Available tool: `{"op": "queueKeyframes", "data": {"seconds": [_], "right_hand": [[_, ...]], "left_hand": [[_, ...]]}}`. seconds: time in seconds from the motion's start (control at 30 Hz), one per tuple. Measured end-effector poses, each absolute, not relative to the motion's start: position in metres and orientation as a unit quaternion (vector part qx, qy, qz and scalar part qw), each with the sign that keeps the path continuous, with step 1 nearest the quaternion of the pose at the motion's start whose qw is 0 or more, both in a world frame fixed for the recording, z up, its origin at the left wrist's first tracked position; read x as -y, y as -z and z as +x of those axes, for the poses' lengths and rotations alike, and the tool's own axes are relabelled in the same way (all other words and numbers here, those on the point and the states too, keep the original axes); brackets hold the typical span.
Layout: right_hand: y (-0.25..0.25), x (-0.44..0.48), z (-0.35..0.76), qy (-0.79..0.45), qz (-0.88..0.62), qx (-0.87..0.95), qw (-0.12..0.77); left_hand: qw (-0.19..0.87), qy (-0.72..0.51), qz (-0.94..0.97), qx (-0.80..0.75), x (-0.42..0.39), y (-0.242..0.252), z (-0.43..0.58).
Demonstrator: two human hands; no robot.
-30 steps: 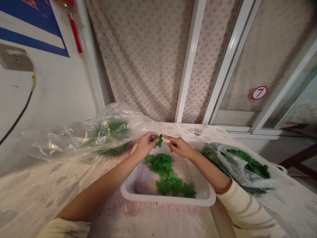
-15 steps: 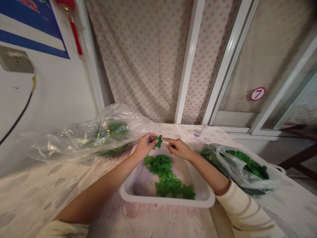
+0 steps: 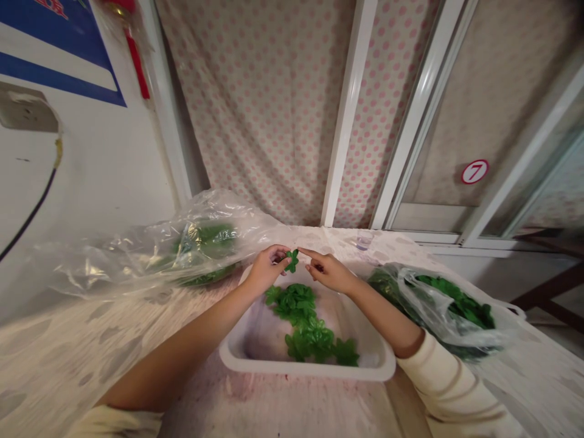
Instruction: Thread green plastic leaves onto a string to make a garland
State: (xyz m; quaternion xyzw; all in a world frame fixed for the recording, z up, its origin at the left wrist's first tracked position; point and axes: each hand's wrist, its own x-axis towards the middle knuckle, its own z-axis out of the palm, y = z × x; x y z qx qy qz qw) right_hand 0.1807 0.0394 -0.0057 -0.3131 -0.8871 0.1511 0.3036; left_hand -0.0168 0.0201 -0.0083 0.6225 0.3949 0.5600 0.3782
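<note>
My left hand (image 3: 267, 266) pinches a small green plastic leaf piece (image 3: 292, 260) between thumb and fingers, above the far end of a white tray (image 3: 301, 367). My right hand (image 3: 329, 271) is just to the right of it, fingers curled with the forefinger pointing at the leaf and almost touching it. I cannot make out whether the right hand holds anything. In the tray lies a pile of green leaf pieces (image 3: 306, 323) running from the far end to the near right corner.
A clear plastic bag (image 3: 150, 249) with green pieces lies left of the tray. Another bag of green pieces (image 3: 449, 307) lies to the right. The table has a pale patterned cover (image 3: 59, 347). A dotted curtain (image 3: 269, 115) and window frames stand behind.
Both hands stay together over the tray's far end with the leaf piece; only the view has shifted slightly.
</note>
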Motion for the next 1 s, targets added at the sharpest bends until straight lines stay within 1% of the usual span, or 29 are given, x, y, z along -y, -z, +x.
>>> {"op": "queueKeyframes", "data": {"seconds": [0.6,0.8,1.0], "right_hand": [[0.0023,-0.0366,0.1786,-0.139,-0.306,0.887,0.318],[0.0019,-0.0372,0.1780,-0.130,-0.307,0.885,0.325],[0.0031,-0.0394,0.1775,-0.127,-0.317,0.878,0.337]], "left_hand": [[0.374,-0.557,0.630,-0.392,-0.0203,0.0090,-0.0173],[0.378,-0.535,0.643,-0.397,-0.0178,0.0073,-0.0169],[0.393,-0.487,0.673,-0.395,-0.0127,0.0055,-0.0150]]}}
